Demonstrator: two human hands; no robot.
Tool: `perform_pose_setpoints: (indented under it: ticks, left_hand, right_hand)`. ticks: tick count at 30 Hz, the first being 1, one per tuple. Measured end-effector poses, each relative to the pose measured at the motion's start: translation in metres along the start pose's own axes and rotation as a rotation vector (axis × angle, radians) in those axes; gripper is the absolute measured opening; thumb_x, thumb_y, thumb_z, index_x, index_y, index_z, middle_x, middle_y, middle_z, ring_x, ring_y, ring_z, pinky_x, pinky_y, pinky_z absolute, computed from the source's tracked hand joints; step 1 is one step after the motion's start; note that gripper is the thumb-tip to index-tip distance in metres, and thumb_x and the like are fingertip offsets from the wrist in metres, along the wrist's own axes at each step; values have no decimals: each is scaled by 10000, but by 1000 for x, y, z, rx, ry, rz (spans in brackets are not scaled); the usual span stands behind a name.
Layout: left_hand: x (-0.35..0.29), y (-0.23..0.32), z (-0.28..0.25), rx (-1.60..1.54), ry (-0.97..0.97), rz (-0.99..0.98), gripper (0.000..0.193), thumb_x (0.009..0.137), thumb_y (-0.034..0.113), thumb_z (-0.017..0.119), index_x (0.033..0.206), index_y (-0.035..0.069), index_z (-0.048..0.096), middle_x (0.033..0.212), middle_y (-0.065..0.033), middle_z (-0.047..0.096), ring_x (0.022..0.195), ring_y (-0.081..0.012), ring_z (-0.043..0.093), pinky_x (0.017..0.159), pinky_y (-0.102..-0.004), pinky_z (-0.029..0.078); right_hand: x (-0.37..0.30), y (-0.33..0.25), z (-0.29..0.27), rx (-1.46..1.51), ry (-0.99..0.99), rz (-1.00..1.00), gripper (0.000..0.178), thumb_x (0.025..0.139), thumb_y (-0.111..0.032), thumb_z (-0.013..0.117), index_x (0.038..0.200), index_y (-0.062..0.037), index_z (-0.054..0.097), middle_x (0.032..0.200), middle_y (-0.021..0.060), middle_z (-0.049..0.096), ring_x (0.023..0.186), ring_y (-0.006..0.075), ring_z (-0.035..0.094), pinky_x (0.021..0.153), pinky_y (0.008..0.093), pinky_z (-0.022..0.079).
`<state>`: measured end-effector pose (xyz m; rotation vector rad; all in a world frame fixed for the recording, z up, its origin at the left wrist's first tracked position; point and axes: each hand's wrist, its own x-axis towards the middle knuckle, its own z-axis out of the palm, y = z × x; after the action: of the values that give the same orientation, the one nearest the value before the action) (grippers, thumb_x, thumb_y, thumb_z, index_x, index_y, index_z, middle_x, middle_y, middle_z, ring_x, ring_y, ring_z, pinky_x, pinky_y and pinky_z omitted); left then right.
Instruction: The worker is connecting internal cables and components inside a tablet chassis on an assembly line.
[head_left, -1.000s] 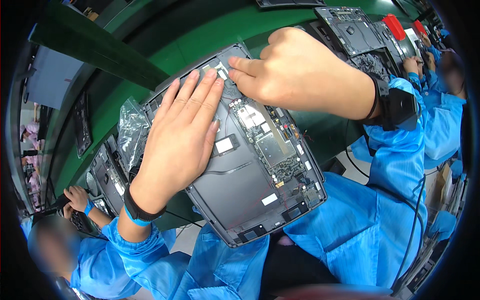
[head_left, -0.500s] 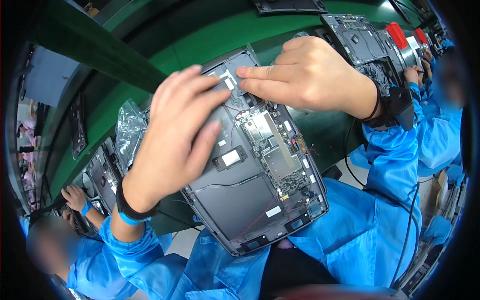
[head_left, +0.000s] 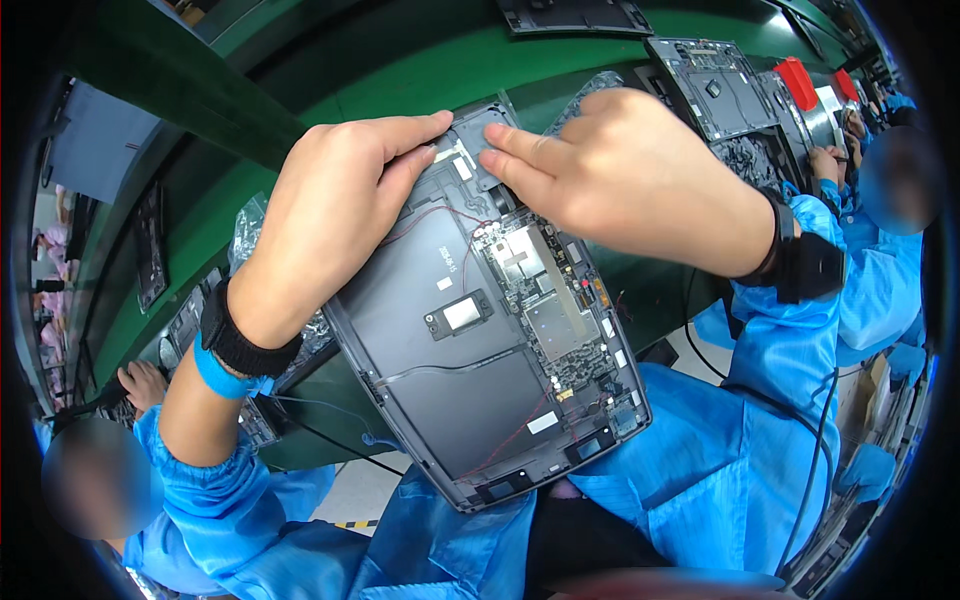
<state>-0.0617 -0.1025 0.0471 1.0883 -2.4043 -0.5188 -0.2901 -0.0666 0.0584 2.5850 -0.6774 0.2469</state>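
An opened tablet-like device (head_left: 450,400) lies tilted before me, its dark grey housing showing a bare circuit board (head_left: 548,310), a small module with a white label (head_left: 460,314), thin red wires and a flat black cable. My left hand (head_left: 335,200) is closed over the housing's far left edge, index finger and thumb close together by the far corner. From the right, my right hand (head_left: 640,180) reaches across with two fingers stretched out, their tips touching the far end beside white strips (head_left: 461,168). Its other fingers are curled. Whatever lies under the fingertips is too small to make out.
Clear plastic bags (head_left: 247,225) lie beside the device on the green bench (head_left: 400,85). Another opened device (head_left: 712,88) stands at the far right, near a red bin (head_left: 796,83). Co-workers in blue sit on both sides. Dark cables (head_left: 800,420) hang at the right.
My left hand has moved from above the device to its far left edge, its fingers drawn together. My right hand has shifted slightly, with its fingertips still at the far end.
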Motion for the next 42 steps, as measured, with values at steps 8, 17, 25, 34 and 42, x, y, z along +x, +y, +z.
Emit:
perform_pose_setpoints:
  ticks: [8,17,25,34,42]
  left_hand:
    - [-9,-6,6,-57,25,68,312,895,45,582,1202,11,626,1108,-196,672,979,-293,677,860,-324,512]
    - [17,5,-27,30,-243,45,268,889,74,559,1114,-51,633,965,-181,694,879,-247,675,804,-307,507]
    - [29,4,-5,4,-46,-2,136,807,76,645,887,-9,713,761,-181,676,710,-330,668,671,-373,530]
    - [22,9,5,133,66,50,114,793,66,654,860,-7,710,771,-186,671,712,-347,661,661,-385,528]
    - [25,11,-6,135,-28,41,178,866,85,624,964,-58,669,747,-137,664,665,-149,628,646,-272,487]
  right_hand:
    - [2,9,-5,103,-118,-2,162,723,-170,684,836,-59,714,951,127,712,674,238,694,577,343,536]
    - [-1,17,4,177,-5,28,314,723,-172,735,1011,-53,699,1085,74,703,633,212,661,563,298,511]
    - [-3,-10,18,121,182,205,216,722,-155,714,916,-60,707,902,69,726,559,200,646,499,290,496]
    - [-1,7,10,-23,16,-43,260,759,-177,670,981,-45,644,926,55,711,554,187,624,514,312,466]
    - [0,37,-9,381,66,-62,70,775,-102,615,791,-55,566,652,95,570,566,275,603,498,340,483]
